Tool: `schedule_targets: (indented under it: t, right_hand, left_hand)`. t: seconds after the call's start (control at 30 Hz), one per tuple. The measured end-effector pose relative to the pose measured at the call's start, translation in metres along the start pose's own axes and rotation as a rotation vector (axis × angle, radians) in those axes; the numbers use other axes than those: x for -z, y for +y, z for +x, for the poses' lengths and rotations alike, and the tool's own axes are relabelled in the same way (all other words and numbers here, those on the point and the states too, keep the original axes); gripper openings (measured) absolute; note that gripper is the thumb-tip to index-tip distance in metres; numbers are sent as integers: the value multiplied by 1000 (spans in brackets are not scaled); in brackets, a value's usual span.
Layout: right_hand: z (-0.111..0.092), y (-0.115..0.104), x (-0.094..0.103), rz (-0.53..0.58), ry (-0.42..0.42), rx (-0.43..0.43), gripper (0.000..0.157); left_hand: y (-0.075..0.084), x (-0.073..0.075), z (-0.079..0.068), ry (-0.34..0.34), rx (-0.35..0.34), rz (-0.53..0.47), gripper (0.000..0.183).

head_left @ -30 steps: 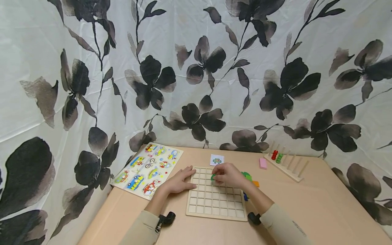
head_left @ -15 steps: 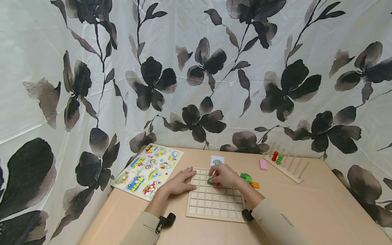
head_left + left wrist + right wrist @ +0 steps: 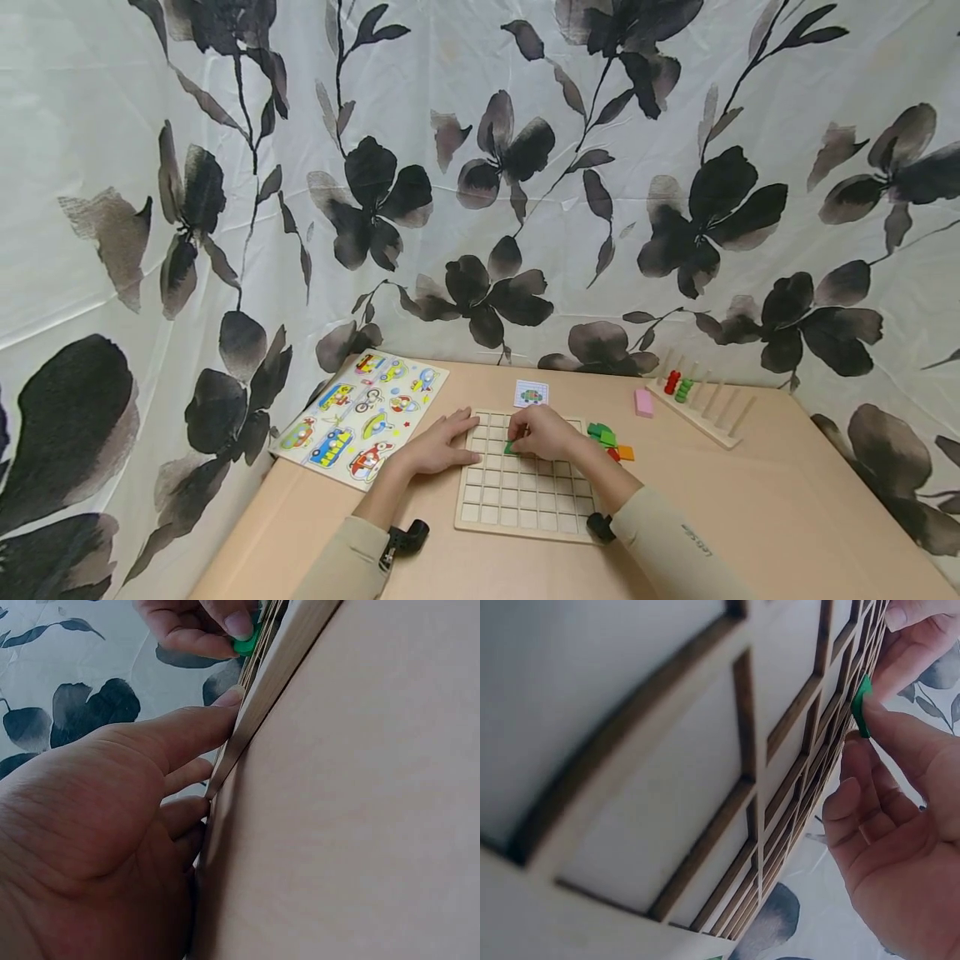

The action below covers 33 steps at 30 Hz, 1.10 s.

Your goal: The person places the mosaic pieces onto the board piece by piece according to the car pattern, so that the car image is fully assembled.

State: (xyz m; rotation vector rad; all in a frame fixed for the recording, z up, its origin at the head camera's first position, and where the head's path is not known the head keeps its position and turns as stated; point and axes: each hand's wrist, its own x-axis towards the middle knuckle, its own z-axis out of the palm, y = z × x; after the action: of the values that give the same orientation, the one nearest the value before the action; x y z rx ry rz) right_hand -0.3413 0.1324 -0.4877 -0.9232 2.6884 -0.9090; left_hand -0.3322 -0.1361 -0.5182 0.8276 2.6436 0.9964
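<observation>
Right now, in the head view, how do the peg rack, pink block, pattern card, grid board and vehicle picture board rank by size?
1. Grid board and vehicle picture board: too close to rank, as the right hand covers part of the former
2. Peg rack
3. Pattern card
4. Pink block

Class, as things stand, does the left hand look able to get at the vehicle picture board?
Probably yes: the left hand rests at the left edge of the grid board, the picture board lies close on the hand's left, and nothing visible stands between.

Card point(image 3: 532, 393) behind board point(image 3: 528, 501), peg rack point(image 3: 694, 413) right
</observation>
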Motion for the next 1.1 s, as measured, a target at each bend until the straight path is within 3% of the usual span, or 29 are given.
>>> schedule_targets:
  t: [0.5, 0.67, 0.83, 1.1]
  right_hand:
    - [-2, -1, 3, -50, -4, 30, 5]
    - [-8, 4, 5, -12, 28, 4, 8]
    - [-23, 10, 15, 118, 122, -30, 19]
    - [-52, 22, 34, 227, 373, -48, 16]
  left_hand:
    - [-1, 1, 1, 3, -5, 7, 75]
    - [-1, -1, 0, 3, 1, 4, 75]
    - [-1, -2, 0, 4, 3, 3, 75]
    - [-2, -3, 1, 5, -3, 7, 76]
